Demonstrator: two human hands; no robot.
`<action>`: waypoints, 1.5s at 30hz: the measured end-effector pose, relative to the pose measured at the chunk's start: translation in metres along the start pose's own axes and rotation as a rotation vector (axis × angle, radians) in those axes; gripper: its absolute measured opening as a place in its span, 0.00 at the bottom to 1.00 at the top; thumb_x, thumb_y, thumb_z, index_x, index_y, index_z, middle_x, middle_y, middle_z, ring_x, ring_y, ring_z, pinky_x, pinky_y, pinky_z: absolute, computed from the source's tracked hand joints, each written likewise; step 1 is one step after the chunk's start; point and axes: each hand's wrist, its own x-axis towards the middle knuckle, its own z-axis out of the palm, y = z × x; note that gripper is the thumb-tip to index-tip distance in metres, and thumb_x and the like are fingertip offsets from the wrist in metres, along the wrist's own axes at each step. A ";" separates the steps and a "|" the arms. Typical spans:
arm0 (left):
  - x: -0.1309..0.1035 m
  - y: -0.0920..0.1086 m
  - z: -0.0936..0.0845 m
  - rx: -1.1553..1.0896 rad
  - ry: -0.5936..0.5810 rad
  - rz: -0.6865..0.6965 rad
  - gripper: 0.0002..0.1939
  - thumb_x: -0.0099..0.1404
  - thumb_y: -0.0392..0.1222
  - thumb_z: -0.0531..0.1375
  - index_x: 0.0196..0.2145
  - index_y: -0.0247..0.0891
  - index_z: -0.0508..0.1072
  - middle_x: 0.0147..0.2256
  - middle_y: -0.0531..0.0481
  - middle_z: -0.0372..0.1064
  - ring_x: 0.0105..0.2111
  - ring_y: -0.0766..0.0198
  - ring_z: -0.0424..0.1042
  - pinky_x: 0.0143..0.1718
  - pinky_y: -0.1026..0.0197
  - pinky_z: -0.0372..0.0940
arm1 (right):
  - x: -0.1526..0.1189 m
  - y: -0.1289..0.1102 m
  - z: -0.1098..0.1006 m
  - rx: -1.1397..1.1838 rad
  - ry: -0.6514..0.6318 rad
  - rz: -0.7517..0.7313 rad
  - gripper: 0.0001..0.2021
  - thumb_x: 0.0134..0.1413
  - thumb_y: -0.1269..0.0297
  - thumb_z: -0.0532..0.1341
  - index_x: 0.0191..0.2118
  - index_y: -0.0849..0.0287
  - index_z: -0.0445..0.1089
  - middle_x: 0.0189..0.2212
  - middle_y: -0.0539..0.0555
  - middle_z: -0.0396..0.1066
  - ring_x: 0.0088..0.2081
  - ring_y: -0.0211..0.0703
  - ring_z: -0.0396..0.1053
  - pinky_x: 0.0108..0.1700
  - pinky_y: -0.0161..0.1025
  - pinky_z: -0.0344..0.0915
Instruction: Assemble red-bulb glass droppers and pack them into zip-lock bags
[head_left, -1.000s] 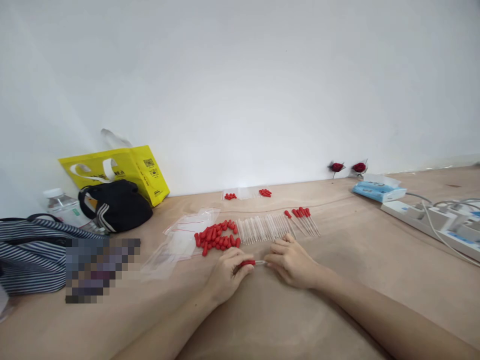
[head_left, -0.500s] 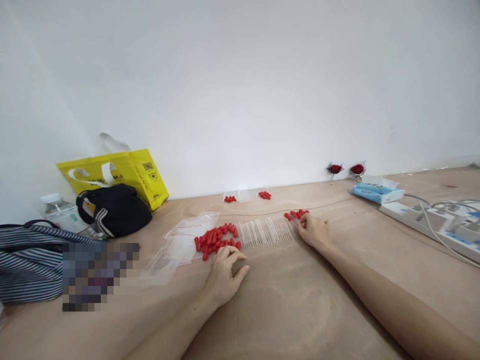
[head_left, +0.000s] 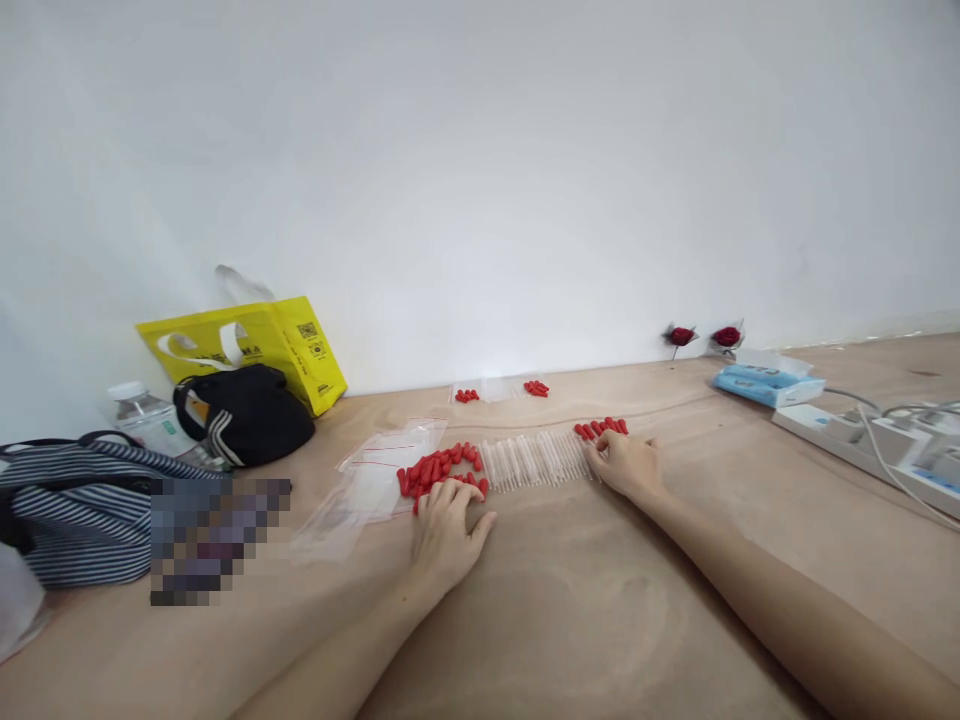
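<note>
A heap of red rubber dropper bulbs (head_left: 433, 468) lies left of a row of thin clear tubes (head_left: 534, 460). My left hand (head_left: 448, 530) rests at the heap's near edge, fingertips over the bulbs, thumb held apart from the fingers. At the row's right end, my right hand (head_left: 624, 462) has its fingers curled and pinched; whatever they hold is hidden. Just beyond those fingers is a smaller group of red bulbs (head_left: 600, 428), partly covered by the hand.
Clear zip bags (head_left: 360, 490) lie left of the heap. Small red bulb groups (head_left: 536, 388) sit near the wall. A yellow bag (head_left: 300, 350), black pouch (head_left: 259, 420), bottle (head_left: 146, 415) and striped bag (head_left: 90, 520) stand left. Blue tissues (head_left: 765, 384) and a power strip (head_left: 877, 440) occupy the right.
My right hand has drawn slightly back from the small bulb group, uncovering more of it. My left fingers reach farther over the heap. The whole view has shifted a little.
</note>
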 end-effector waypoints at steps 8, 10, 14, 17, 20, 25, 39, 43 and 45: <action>0.025 -0.004 0.003 0.190 0.005 0.060 0.11 0.57 0.46 0.57 0.36 0.39 0.70 0.36 0.46 0.64 0.39 0.54 0.59 0.38 0.55 0.52 | 0.006 -0.011 0.002 -0.107 -0.108 0.010 0.14 0.49 0.61 0.50 0.31 0.61 0.70 0.30 0.60 0.71 0.37 0.51 0.66 0.43 0.51 0.50; 0.031 -0.006 0.005 0.145 0.010 0.064 0.10 0.58 0.46 0.56 0.34 0.39 0.71 0.35 0.46 0.64 0.39 0.54 0.60 0.38 0.54 0.52 | 0.008 -0.012 0.004 -0.110 -0.097 -0.013 0.13 0.49 0.64 0.50 0.32 0.60 0.71 0.32 0.61 0.70 0.40 0.52 0.65 0.43 0.52 0.50; 0.038 -0.009 0.009 0.043 0.037 0.017 0.05 0.56 0.42 0.57 0.26 0.38 0.71 0.32 0.48 0.65 0.37 0.54 0.61 0.37 0.53 0.53 | 0.011 -0.015 0.010 -0.104 -0.068 -0.050 0.12 0.47 0.69 0.51 0.36 0.55 0.70 0.37 0.59 0.69 0.46 0.52 0.61 0.44 0.51 0.49; 0.038 -0.006 0.006 0.013 0.064 -0.019 0.04 0.56 0.39 0.57 0.27 0.38 0.69 0.31 0.48 0.65 0.37 0.55 0.62 0.36 0.53 0.55 | 0.010 -0.017 0.010 -0.103 -0.041 -0.070 0.12 0.48 0.70 0.51 0.35 0.56 0.70 0.35 0.59 0.70 0.44 0.51 0.62 0.44 0.51 0.49; 0.032 0.001 -0.003 -0.098 0.103 0.000 0.03 0.59 0.39 0.54 0.30 0.38 0.66 0.32 0.49 0.65 0.37 0.58 0.63 0.38 0.54 0.56 | 0.004 -0.017 0.005 -0.114 0.011 -0.076 0.13 0.53 0.68 0.48 0.35 0.64 0.68 0.34 0.64 0.69 0.42 0.52 0.63 0.45 0.50 0.48; 0.007 0.017 -0.006 -0.742 -0.076 0.025 0.04 0.62 0.40 0.50 0.35 0.38 0.59 0.28 0.53 0.62 0.28 0.66 0.65 0.30 0.63 0.62 | -0.016 -0.011 -0.002 0.008 0.140 -0.368 0.12 0.56 0.69 0.45 0.35 0.65 0.63 0.33 0.62 0.68 0.38 0.49 0.63 0.43 0.45 0.52; -0.012 0.002 -0.011 -0.505 -0.236 0.113 0.16 0.50 0.32 0.58 0.39 0.37 0.70 0.34 0.49 0.68 0.33 0.62 0.68 0.35 0.61 0.63 | -0.074 -0.021 -0.004 0.346 -0.029 -0.902 0.11 0.57 0.70 0.47 0.39 0.58 0.65 0.31 0.54 0.66 0.33 0.40 0.63 0.38 0.40 0.55; -0.010 0.008 -0.007 -0.413 -0.231 0.113 0.09 0.57 0.39 0.55 0.34 0.40 0.74 0.31 0.49 0.67 0.31 0.62 0.67 0.34 0.61 0.63 | -0.077 -0.025 -0.003 0.398 -0.025 -0.888 0.10 0.58 0.68 0.48 0.38 0.58 0.66 0.30 0.53 0.67 0.33 0.38 0.64 0.39 0.40 0.54; -0.009 0.008 -0.004 -0.405 -0.196 0.110 0.09 0.59 0.38 0.54 0.32 0.40 0.75 0.30 0.50 0.68 0.31 0.61 0.67 0.34 0.61 0.62 | -0.080 -0.028 -0.002 0.426 -0.016 -0.877 0.10 0.58 0.67 0.49 0.37 0.58 0.66 0.30 0.53 0.67 0.32 0.37 0.64 0.39 0.40 0.54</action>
